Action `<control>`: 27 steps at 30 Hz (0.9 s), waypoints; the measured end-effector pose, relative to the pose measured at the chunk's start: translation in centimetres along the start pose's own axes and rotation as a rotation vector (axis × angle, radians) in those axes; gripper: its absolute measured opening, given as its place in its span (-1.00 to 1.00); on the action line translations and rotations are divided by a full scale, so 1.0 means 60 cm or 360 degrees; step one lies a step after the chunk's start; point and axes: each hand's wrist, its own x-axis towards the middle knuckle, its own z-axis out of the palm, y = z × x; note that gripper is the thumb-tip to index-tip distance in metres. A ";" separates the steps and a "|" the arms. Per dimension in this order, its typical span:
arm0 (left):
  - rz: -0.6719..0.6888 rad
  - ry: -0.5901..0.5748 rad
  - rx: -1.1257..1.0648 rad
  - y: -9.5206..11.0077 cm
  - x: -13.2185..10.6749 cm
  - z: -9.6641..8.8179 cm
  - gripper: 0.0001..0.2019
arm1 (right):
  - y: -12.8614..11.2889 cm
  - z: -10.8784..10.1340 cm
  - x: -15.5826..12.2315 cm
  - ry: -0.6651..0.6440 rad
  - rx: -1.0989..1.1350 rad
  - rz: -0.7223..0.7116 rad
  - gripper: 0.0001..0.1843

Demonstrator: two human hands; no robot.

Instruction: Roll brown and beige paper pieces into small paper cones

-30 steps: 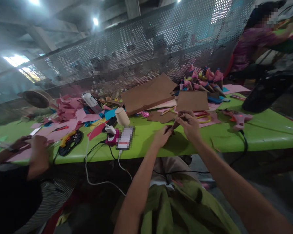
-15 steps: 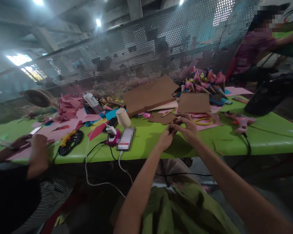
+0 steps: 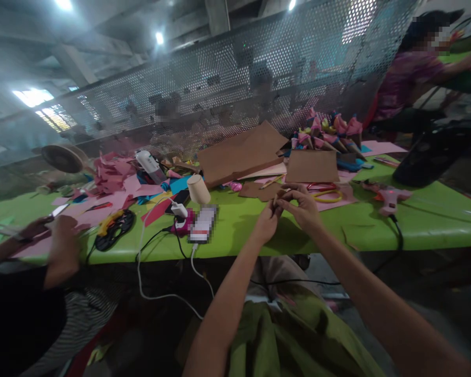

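Note:
My left hand (image 3: 267,221) and my right hand (image 3: 304,208) meet above the front of the green table (image 3: 235,230). Their fingertips are closed on a small piece of brown paper (image 3: 278,197), mostly hidden by the fingers. Just beyond them lie brown cardboard pieces (image 3: 255,190) with a pencil (image 3: 272,181) on top. Scissors with yellow handles (image 3: 329,197) and a red-handled tool (image 3: 321,186) rest right behind my right hand. Farther right sits a pink glue gun (image 3: 392,198) with a lit red light and a black cord.
Left of my hands are a phone (image 3: 202,222), a pink power adapter (image 3: 181,224) with cables, and a paper cup (image 3: 198,189). Large cardboard (image 3: 239,154) and pink paper cones (image 3: 329,133) stand behind. A co-worker's hand (image 3: 37,228) is at far left; a black bag (image 3: 427,157) sits right.
The brown piece between my fingers shows slightly more now. My hands stay in nearly the same place, and the co-worker's white object at left has tilted up a little.

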 end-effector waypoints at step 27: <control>-0.0028 0.0037 0.0067 0.007 -0.003 -0.011 -0.72 | -0.002 -0.006 0.005 -0.0118 0.0036 0.0020 -0.76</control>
